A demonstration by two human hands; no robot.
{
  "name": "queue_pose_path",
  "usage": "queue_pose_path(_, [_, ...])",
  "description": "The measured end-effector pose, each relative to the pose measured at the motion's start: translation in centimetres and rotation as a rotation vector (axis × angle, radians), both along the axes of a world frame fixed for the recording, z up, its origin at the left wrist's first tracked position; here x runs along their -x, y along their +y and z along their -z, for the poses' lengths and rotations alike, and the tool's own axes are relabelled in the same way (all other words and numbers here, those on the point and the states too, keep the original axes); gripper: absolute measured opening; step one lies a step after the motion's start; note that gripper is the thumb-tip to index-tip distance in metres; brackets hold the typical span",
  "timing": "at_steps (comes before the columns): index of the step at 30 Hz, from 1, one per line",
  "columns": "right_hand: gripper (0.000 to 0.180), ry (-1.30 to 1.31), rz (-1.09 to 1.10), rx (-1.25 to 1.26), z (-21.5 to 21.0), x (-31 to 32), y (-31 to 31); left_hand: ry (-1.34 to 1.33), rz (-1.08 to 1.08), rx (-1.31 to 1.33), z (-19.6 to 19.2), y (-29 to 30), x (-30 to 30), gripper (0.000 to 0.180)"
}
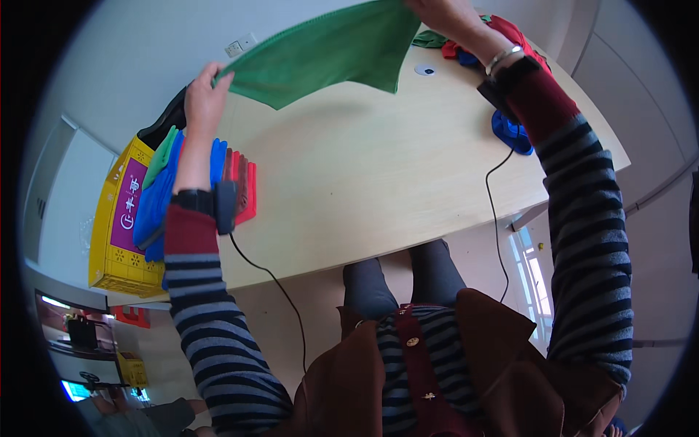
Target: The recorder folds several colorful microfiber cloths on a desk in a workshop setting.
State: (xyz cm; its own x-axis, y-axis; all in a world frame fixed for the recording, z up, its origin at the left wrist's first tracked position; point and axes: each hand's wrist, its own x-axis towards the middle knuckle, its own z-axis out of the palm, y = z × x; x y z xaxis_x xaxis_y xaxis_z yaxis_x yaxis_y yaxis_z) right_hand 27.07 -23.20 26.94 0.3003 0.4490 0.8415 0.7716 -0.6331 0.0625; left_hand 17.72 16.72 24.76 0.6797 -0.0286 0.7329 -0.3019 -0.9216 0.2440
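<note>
A green cloth is stretched in the air above the far part of the table, its lower edge hanging free. My left hand pinches one corner between thumb and fingers. At the top edge of the view, my right hand grips the opposite upper corner; its fingertips are partly cut off. Beneath my left forearm, folded blue, red and brown cloths stand packed side by side, along with green and blue ones at the yellow crate.
The yellow crate stands at the table's left end. Loose red, green and blue cloths lie at the far right, near a white round disc. A blue cloth sits under my right forearm. Thin black cables trail from both wrists.
</note>
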Motion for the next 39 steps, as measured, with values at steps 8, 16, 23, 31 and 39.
queue_pose_path(8, [0.007,0.24,-0.152,0.315,18.2,10.9,-3.0,0.244,0.079,-0.133,18.9,-2.6,14.0,0.022])
queue_pose_path(16, [0.009,0.569,-0.29,0.332,22.3,20.3,-4.6,0.361,0.037,-0.077,21.9,-4.4,23.0,0.024])
queue_pose_path(23, [0.021,1.162,-0.318,0.229,19.5,17.9,-3.8,0.699,0.15,0.084,17.9,-2.2,22.6,0.011])
queue_pose_path(31, [0.059,0.79,0.071,0.528,24.9,9.6,4.3,0.58,0.135,-0.082,24.1,-3.4,6.4,0.045])
queue_pose_path(39, [0.069,0.66,0.015,0.803,24.4,10.8,2.1,0.707,-0.2,-0.218,25.6,-1.1,5.1,0.06])
